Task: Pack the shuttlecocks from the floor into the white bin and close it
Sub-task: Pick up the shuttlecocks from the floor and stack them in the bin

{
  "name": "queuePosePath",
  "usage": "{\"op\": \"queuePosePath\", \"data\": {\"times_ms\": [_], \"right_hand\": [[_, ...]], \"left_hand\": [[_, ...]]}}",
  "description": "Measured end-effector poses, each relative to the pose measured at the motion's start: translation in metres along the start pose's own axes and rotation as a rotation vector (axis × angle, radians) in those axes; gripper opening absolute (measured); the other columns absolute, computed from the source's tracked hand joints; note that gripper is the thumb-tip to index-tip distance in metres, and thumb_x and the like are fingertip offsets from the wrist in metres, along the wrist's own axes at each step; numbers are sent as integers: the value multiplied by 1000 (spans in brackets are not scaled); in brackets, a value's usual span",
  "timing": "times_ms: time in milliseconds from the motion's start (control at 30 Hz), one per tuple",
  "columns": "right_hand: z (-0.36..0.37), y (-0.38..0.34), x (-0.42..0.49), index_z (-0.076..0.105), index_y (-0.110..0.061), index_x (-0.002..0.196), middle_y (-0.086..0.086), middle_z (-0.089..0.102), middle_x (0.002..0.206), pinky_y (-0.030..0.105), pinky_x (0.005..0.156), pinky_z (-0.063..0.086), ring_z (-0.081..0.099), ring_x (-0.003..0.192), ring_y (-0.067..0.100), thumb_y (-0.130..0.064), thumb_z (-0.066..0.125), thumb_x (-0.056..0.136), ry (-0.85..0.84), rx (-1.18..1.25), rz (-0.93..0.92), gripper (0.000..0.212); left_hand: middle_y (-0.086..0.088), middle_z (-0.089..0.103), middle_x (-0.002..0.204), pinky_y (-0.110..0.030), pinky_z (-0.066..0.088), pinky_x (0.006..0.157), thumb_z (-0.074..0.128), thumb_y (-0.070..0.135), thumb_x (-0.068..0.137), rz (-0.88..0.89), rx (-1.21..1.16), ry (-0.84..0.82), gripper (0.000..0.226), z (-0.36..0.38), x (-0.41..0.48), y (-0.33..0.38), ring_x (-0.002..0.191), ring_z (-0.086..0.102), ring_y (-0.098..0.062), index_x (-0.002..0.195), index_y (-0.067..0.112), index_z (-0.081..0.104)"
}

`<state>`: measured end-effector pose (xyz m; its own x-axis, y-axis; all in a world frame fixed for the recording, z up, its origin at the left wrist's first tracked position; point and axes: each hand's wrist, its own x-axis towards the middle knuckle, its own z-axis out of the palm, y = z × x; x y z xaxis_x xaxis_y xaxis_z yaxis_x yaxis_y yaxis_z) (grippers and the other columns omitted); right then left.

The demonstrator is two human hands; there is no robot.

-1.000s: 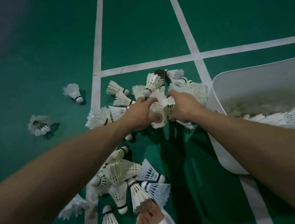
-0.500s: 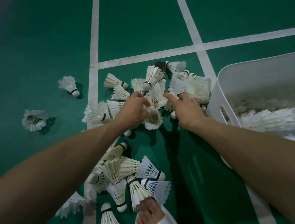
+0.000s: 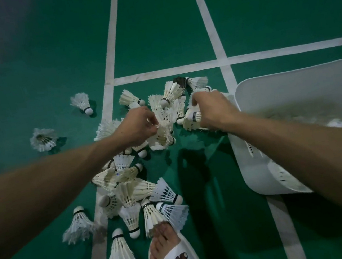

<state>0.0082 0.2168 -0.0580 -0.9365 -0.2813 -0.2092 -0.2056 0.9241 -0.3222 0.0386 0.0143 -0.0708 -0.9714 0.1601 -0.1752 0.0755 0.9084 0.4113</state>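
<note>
Several white shuttlecocks [image 3: 168, 99] lie heaped on the green court floor, with another cluster [image 3: 130, 192] nearer me. My left hand [image 3: 136, 126] curls its fingers round shuttlecocks at the left of the far heap. My right hand [image 3: 209, 110] grips a bunch of shuttlecocks at the heap's right side, next to the white bin [image 3: 286, 84]. The bin stands open at the right with shuttlecocks inside; my right forearm hides part of it.
Stray shuttlecocks lie at the left: one [image 3: 81, 102] upright, one [image 3: 43, 139] on its side. My foot in a white slipper [image 3: 173, 258] stands at the bottom centre, touching the near cluster. White court lines [image 3: 222, 61] cross the floor.
My right hand has moved right and forward and closed on a bunch of shuttlecocks by the bin. My left hand has stayed in the heap, fingers still curled round shuttlecocks.
</note>
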Motion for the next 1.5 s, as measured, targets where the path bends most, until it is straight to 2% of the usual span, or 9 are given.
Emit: {"op": "queuePosePath", "data": {"times_ms": [233, 367, 533, 767, 1000, 1133, 1267, 1367, 1500], "right_hand": [[-81, 9, -23, 51, -16, 130, 4, 59, 115, 25, 75, 49, 55, 92, 19, 5, 68, 80, 35, 108, -131, 57], [-132, 41, -41, 50, -18, 134, 8, 57, 130, 26, 88, 42, 54, 109, 23, -7, 75, 77, 110, 108, -135, 63], [-176, 107, -68, 58, -21, 127, 6, 68, 116, 19, 74, 45, 61, 93, 19, -10, 76, 75, 210, 198, -57, 56], [-171, 192, -106, 58, -24, 123, -1, 66, 106, 24, 82, 42, 61, 95, 17, -11, 80, 73, 136, 263, -9, 57], [-150, 234, -105, 56, -30, 124, -8, 61, 101, 36, 88, 51, 61, 99, 18, -15, 81, 73, 61, 251, -3, 59], [-137, 248, -101, 55, -32, 124, -7, 63, 104, 37, 89, 51, 62, 98, 18, -15, 82, 72, -15, 212, -24, 61], [-124, 260, -103, 52, -32, 127, -7, 60, 107, 34, 86, 48, 59, 102, 21, -15, 80, 76, -130, 139, -33, 62], [-120, 264, -104, 49, -36, 129, -11, 57, 101, 39, 87, 52, 60, 98, 21, -21, 80, 77, -267, 117, -40, 62], [-111, 268, -103, 56, -28, 129, -12, 58, 99, 30, 81, 49, 61, 92, 15, -28, 83, 73, -413, 42, -86, 61]], "left_hand": [[7, 55, 93, -12, 46, 66, 68, 14, 84, 102, -34, 18, 11, -56, -20, 57, 77, 53, 0, 82, 22, 61], [3, 59, 98, -18, 52, 77, 69, 15, 83, 158, -92, 93, 11, -80, -18, 106, 84, 57, -6, 79, 22, 61], [3, 57, 100, -15, 52, 77, 69, 16, 83, 254, -115, 133, 10, -85, -8, 173, 83, 57, -5, 78, 21, 62], [4, 62, 118, -23, 55, 81, 69, 15, 83, 312, -206, -78, 5, -44, 10, 249, 89, 63, -8, 88, 14, 67], [1, 65, 96, -35, 57, 79, 62, 14, 91, 280, -221, -267, 24, 12, 22, 273, 89, 66, -19, 107, 23, 47], [3, 57, 96, -21, 48, 67, 57, 7, 93, 363, -99, -283, 48, 29, 28, 272, 84, 60, -14, 129, 30, 37], [3, 54, 110, -24, 45, 79, 48, 4, 96, 428, 15, -417, 51, 40, 34, 263, 93, 55, -12, 136, 34, 44], [10, 51, 102, -1, 32, 66, 50, 4, 96, 484, 150, -502, 47, 47, 42, 259, 79, 49, 4, 132, 33, 55], [8, 61, 124, -14, 38, 73, 55, 6, 93, 518, 142, -543, 44, 61, 52, 254, 84, 54, -3, 128, 32, 58]]}}
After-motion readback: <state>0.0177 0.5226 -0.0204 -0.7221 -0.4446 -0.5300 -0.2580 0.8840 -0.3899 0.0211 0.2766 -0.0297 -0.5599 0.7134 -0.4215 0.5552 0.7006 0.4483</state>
